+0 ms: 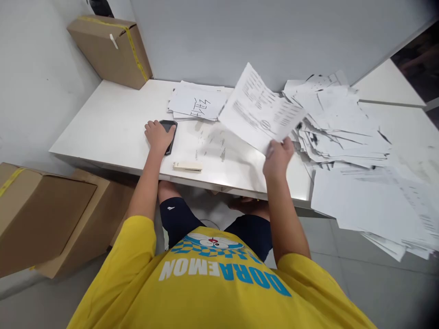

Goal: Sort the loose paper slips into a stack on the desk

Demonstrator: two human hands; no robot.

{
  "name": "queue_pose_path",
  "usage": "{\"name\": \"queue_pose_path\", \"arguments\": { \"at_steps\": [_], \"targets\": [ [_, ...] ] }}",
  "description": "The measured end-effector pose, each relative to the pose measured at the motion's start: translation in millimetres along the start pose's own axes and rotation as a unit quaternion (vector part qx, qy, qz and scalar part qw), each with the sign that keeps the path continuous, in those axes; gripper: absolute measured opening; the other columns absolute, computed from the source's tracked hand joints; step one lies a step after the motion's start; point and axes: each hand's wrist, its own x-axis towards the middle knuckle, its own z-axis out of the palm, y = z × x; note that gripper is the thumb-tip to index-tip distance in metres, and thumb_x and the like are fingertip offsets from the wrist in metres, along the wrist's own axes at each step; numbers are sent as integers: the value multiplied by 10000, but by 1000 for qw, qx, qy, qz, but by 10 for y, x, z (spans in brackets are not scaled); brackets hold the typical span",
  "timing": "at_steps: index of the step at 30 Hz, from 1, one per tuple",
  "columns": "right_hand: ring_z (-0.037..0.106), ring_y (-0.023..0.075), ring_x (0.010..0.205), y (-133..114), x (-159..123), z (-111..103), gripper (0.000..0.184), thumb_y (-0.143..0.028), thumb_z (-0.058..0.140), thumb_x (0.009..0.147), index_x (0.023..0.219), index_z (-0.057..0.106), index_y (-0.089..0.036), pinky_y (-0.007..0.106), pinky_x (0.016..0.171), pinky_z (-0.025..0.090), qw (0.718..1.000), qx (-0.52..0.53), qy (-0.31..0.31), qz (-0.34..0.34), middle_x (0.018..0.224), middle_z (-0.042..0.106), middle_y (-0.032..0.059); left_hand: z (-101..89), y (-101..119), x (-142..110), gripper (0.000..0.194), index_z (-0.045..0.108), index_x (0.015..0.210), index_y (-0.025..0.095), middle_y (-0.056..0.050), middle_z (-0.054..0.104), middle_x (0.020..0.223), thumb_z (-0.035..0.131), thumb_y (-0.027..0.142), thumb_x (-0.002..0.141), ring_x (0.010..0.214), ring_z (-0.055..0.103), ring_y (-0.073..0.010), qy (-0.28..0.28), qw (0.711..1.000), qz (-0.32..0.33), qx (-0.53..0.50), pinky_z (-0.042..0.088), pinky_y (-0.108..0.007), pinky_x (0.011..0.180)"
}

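My right hand [278, 159] is closed on the lower corner of a printed sheet of paper [262, 107]. The sheet is tilted above the table, with its printed side facing me. My left hand [159, 136] lies on the tabletop, fingers apart, its thumb across a dark smartphone [169, 137]. A cream-coloured stapler [187, 167] is near the table's front edge, between my two hands. Behind it is a small stack of white papers [192, 101], the top one bearing large handwritten characters.
A large untidy heap of papers [338, 130] covers the right side of the white table [103, 123]. More sheets [363, 196] overhang its front edge. One cardboard box [111, 50] stands at the back left; open cardboard boxes [51, 219] are on the floor at left.
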Motion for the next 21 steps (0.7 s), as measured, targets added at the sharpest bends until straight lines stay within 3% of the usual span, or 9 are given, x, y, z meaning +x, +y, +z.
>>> {"name": "queue_pose_path", "arguments": {
  "at_steps": [3,7,12,15,18,21],
  "targets": [
    [612,139,767,286,237,511,184,-200,522,677,856,489,-224,267,703,519,997,24,-21,68,815,578,-19,132,-36,174,707,502,1280,77,-297,495,1340,628,585,805,1318,383,-475,-4,1000,-24,14,352,-602,1091],
    [596,137,779,532,403,1089,186,-174,486,715,888,449,-232,247,653,510,993,-3,-45,110,824,552,-20,169,-61,119,733,491,1274,55,-311,495,1325,617,606,808,1293,400,-475,6,998,-65,23,386,-597,1055],
    [545,127,734,678,463,1576,91,-240,520,831,885,446,-235,260,656,509,984,-62,-90,140,826,498,-20,185,-74,143,738,461,1300,88,-305,500,1341,608,618,809,1326,367,-488,-1,996,-93,2,334,-627,1079],
    [551,152,789,721,413,1597,190,-376,589,860,932,499,-224,305,724,515,971,-151,-117,146,878,484,-1,153,-95,180,726,486,1284,67,-320,493,1349,605,607,813,1323,378,-490,-15,995,-99,-2,336,-619,1068],
    [569,188,954,755,303,1403,369,-427,608,850,1142,539,-212,345,862,503,967,-208,-105,105,1061,484,52,53,-193,201,669,556,1202,88,-304,552,1287,530,654,846,1273,453,-472,-43,992,-109,-45,365,-595,1038],
    [572,185,980,793,195,1167,476,-396,539,866,1305,498,-217,358,925,491,972,-208,-90,68,1162,464,71,-39,-372,212,591,569,1180,157,-215,621,1211,522,648,854,1206,548,-382,-70,984,-93,-138,407,-503,1032]
  ]
}}
